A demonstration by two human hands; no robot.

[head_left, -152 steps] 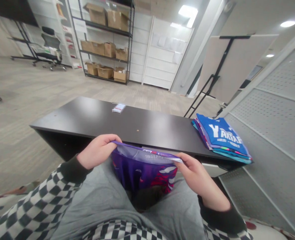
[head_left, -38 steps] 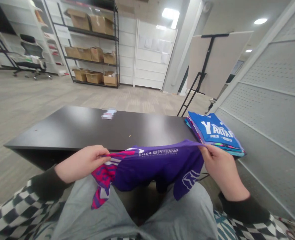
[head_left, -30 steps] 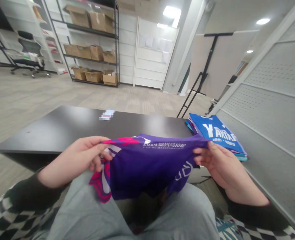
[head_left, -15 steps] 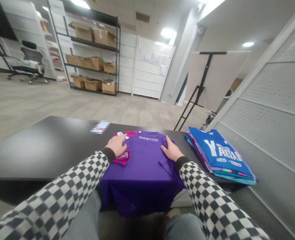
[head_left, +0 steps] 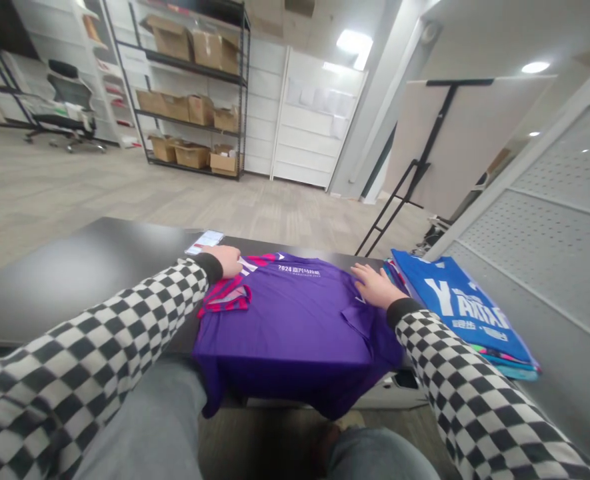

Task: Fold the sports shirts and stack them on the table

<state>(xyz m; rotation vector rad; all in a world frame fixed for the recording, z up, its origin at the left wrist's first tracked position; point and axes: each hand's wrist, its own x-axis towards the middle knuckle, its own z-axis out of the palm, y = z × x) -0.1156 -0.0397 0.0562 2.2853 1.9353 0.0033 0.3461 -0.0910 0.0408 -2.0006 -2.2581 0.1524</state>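
Purple T-shirt point(head_left: 289, 320) lies spread on the black table point(head_left: 75, 293), sleeves point(head_left: 225, 298) folded in; your left hand point(head_left: 225, 261) and right hand point(head_left: 372, 285) rest open, grasping nothing; blue shirt stack point(head_left: 459, 307) sits right.

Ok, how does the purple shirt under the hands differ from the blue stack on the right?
The purple shirt lies single, draping over the edge of the black table; the blue shirt stack is folded and piled. The purple shirt has small white print; the stack's top shirt, large white lettering. Both carry white print.
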